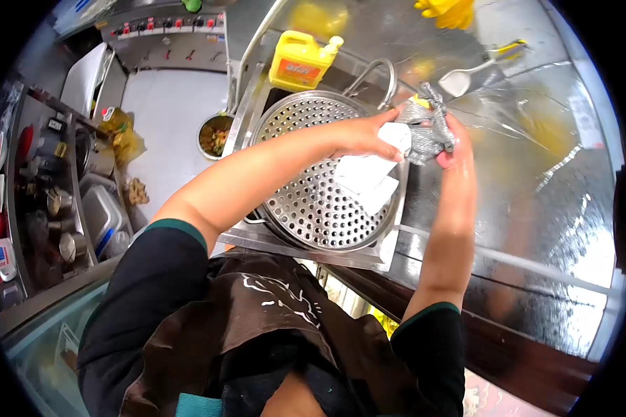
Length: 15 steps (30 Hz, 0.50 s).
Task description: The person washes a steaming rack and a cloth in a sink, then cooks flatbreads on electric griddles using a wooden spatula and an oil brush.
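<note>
On the steel counter's side, right grip clasps grey cloth, lengthwise fore-and-aft; left grip holds white sheet.

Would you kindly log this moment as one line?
left hand: holding white cloth | right hand: holding grey cloth | strainer: below white cloth | jug: beyond strainer | spatula: on counter
</note>
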{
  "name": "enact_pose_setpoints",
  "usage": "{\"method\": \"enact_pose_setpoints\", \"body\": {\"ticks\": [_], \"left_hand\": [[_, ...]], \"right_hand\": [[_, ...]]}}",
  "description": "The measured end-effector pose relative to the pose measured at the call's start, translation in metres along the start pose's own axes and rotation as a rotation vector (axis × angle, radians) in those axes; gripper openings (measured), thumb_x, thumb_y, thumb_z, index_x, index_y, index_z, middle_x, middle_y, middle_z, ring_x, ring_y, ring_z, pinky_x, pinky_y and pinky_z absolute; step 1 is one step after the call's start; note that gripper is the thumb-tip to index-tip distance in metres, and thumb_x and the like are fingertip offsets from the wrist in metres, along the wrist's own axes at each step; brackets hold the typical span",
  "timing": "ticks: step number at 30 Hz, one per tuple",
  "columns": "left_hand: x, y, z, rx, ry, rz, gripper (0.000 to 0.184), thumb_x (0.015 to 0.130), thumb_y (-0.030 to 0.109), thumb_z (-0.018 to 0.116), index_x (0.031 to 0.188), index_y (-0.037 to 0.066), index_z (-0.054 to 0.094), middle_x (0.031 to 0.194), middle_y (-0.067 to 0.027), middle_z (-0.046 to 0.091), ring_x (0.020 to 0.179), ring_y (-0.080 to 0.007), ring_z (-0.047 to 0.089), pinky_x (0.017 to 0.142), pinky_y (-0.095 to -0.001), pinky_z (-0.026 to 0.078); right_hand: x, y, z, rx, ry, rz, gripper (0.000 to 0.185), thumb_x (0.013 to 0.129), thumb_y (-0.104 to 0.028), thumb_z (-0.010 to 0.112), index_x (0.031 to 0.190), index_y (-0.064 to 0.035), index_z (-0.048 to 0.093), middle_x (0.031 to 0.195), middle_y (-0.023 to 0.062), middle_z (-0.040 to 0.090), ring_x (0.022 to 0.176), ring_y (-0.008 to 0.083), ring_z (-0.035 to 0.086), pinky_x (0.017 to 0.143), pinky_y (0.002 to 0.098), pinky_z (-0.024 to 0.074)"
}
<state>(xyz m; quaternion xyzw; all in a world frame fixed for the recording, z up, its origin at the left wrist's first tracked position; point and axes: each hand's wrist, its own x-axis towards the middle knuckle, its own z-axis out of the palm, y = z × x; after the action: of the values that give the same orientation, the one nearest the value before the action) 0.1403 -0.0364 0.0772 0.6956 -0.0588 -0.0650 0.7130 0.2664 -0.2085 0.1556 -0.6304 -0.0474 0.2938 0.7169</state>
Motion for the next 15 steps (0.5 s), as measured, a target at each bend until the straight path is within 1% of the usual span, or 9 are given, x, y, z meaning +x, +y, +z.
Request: {"method": "enact_pose_setpoints", "body": {"ticks": [2,3,4,6,8,9,11,14,15], "left_hand": [[0.024,-0.001,0.005,-0.177,-0.141,0.053,0.068,0.072,0.036,0.078,0.127,0.002,0.056,0.116,-0.0173,0.065,0.102,-0.0251,0.064,0.089,-0.0342,0.049],[0.027,0.008,0.001,0.080,0.002,0.061,0.045,0.071,0.035,0.078,0.103,0.005,0.068,0.094,-0.0110,0.071,0.085,-0.0205,0.067,0.077,-0.0336,0.052],[0.017,0.037,-0.004,0.403,0.080,0.005,0.045,0.069,0.035,0.076,0.104,0.008,0.068,0.094,-0.0118,0.071,0.085,-0.0219,0.068,0.076,-0.0344,0.052],[0.013,0.049,-0.027,0.672,0.159,0.096,0.047,0.069,0.039,0.073,0.105,0.008,0.068,0.096,-0.0139,0.070,0.087,-0.0268,0.068,0.078,-0.0364,0.052],[0.016,0.064,-0.046,0.821,0.230,0.186,0.047,0.070,0.040,0.070,0.105,0.008,0.068,0.098,-0.0157,0.070,0.090,-0.0314,0.067,0.080,-0.0390,0.052],[0.006,0.089,-0.047,0.841,0.236,0.150,0.046,0.072,0.040,0.068,0.105,0.007,0.067,0.100,-0.0163,0.069,0.092,-0.0337,0.066,0.081,-0.0407,0.052],[0.006,0.108,-0.054,0.915,0.310,0.238,0.044,0.073,0.037,0.069,0.105,0.007,0.067,0.099,-0.0157,0.069,0.092,-0.0321,0.066,0.081,-0.0396,0.051],[-0.011,0.149,-0.048,0.726,0.218,0.214,0.043,0.073,0.032,0.072,0.106,0.007,0.067,0.095,-0.0125,0.070,0.086,-0.0250,0.067,0.079,-0.0360,0.052],[-0.016,0.158,-0.041,0.631,0.171,0.180,0.042,0.073,0.031,0.073,0.107,0.007,0.067,0.094,-0.0112,0.071,0.084,-0.0225,0.067,0.078,-0.0349,0.052]], "right_hand": [[-0.010,-0.006,-0.021,-0.140,0.078,-0.100,0.031,0.100,-0.024,0.044,0.117,-0.0011,0.056,0.094,0.0126,0.067,0.074,0.0195,0.067,0.063,0.0314,0.0572],[0.005,-0.005,-0.060,-0.310,0.151,-0.167,0.032,0.100,-0.024,0.042,0.119,-0.0008,0.054,0.095,0.0134,0.067,0.074,0.0210,0.067,0.063,0.0319,0.0575],[-0.011,-0.011,-0.058,-0.365,0.261,-0.207,0.033,0.101,-0.024,0.040,0.119,0.0000,0.051,0.096,0.0140,0.065,0.072,0.0235,0.067,0.061,0.0324,0.0579],[-0.042,-0.020,-0.059,-0.340,0.439,-0.242,0.032,0.102,-0.024,0.037,0.118,0.0011,0.049,0.096,0.0143,0.063,0.072,0.0263,0.066,0.059,0.0334,0.0584],[-0.059,-0.023,-0.073,-0.179,0.552,-0.235,0.032,0.102,-0.023,0.036,0.115,0.0015,0.051,0.094,0.0137,0.063,0.075,0.0268,0.067,0.058,0.0345,0.0586],[-0.062,-0.021,-0.085,-0.167,0.565,-0.200,0.029,0.100,-0.020,0.039,0.109,0.0024,0.055,0.095,0.0168,0.064,0.079,0.0286,0.067,0.066,0.0408,0.0584],[-0.062,-0.016,-0.117,-1.443,0.500,-0.119,0.028,0.098,-0.019,0.042,0.104,0.0033,0.057,0.095,0.0193,0.065,0.081,0.0300,0.067,0.073,0.0435,0.0563],[-0.057,0.012,-0.118,-1.691,0.684,-0.393,0.025,0.094,-0.017,0.048,0.100,0.0045,0.059,0.096,0.0219,0.065,0.082,0.0315,0.066,0.080,0.0432,0.0526],[-0.057,0.009,-0.105,-1.586,0.635,-0.449,0.025,0.094,-0.017,0.048,0.100,0.0040,0.059,0.097,0.0206,0.066,0.082,0.0305,0.066,0.078,0.0424,0.0532]]}}
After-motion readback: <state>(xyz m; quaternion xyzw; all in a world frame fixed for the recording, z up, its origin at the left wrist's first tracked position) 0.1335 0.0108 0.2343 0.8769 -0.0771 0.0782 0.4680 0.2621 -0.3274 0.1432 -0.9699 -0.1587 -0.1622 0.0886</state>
